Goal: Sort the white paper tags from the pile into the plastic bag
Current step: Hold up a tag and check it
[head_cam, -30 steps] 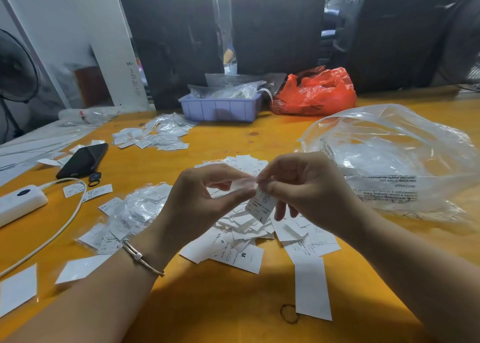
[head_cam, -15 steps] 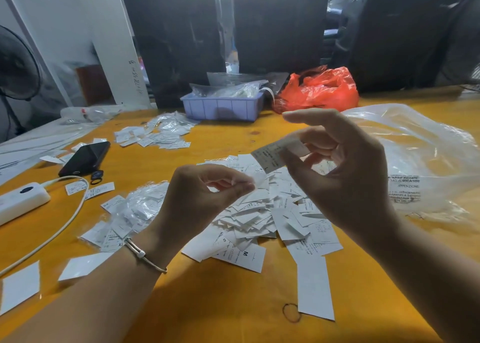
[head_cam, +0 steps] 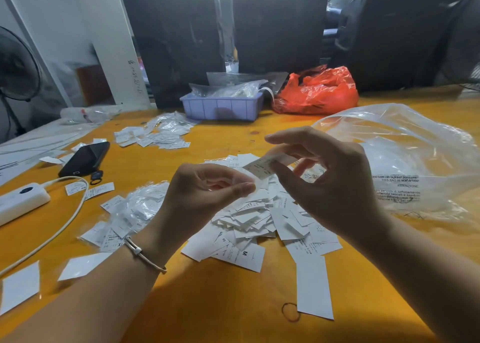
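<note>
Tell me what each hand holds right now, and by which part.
The right hand pinches one small white printed paper tag by its right end. The left hand pinches something thin and pale at its fingertips; what it is cannot be told.

Your pile of tags sits centre on the table, right under your hands. Your left hand hovers over the pile's left edge, your right hand over its right, a tag between them, pinched by the right. The bag lies right of the pile, just behind your right hand. Left of the pile lies a heap of sleeves; further left, the phone and, nearer you, the power strip, its cable running toward you. Behind the pile sits the tray, a crumpled bag just right of it, more tags to its front left. A long strip lies at the pile's near right.
</note>
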Action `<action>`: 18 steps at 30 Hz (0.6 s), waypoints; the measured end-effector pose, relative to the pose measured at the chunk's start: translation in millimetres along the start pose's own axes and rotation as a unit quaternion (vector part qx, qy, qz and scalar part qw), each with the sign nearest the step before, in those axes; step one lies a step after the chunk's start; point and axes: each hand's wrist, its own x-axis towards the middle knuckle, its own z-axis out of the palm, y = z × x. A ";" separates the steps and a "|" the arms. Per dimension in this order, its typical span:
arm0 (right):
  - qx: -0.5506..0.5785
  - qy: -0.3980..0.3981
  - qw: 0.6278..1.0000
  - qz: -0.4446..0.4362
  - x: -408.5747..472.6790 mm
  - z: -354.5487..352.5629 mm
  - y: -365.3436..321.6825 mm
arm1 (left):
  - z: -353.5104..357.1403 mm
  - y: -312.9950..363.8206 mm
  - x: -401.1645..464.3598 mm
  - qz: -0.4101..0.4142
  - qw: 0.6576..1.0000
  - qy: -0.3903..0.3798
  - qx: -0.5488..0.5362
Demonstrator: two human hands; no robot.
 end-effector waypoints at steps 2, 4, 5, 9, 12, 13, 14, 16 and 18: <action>-0.016 -0.017 1.000 0.008 -0.4 0.3 1.1 | 0.2 0.7 0.0 -0.003 1.000 -0.012 0.003; -0.028 -0.033 0.999 0.017 -1.3 1.5 1.8 | -0.1 0.4 0.2 -0.006 1.000 -0.024 0.008; -0.031 -0.040 0.999 0.021 -1.7 2.1 2.0 | -0.3 0.2 0.2 -0.006 1.000 -0.029 0.010; -0.050 -0.070 0.996 0.033 -1.3 2.1 2.0 | 0.2 1.2 -0.2 -0.006 0.999 -0.038 0.003; -0.059 -0.095 0.993 0.035 -1.8 3.2 2.1 | 1.2 1.6 -0.3 -0.003 0.999 -0.046 0.006; -0.060 -0.096 0.993 0.036 -1.7 3.4 2.3 | 1.4 1.4 -0.2 -0.006 0.999 -0.045 0.000; -0.059 -0.090 0.993 0.038 -1.2 3.3 2.7 | 1.3 0.9 0.0 -0.014 0.999 -0.041 -0.012; -0.054 -0.056 0.996 0.038 0.9 1.9 4.2 | 0.5 0.2 0.8 -0.043 0.997 -0.025 -0.057; -0.054 -0.024 0.998 0.027 2.4 0.6 5.4 | -0.1 0.9 1.4 -0.061 0.994 -0.016 -0.092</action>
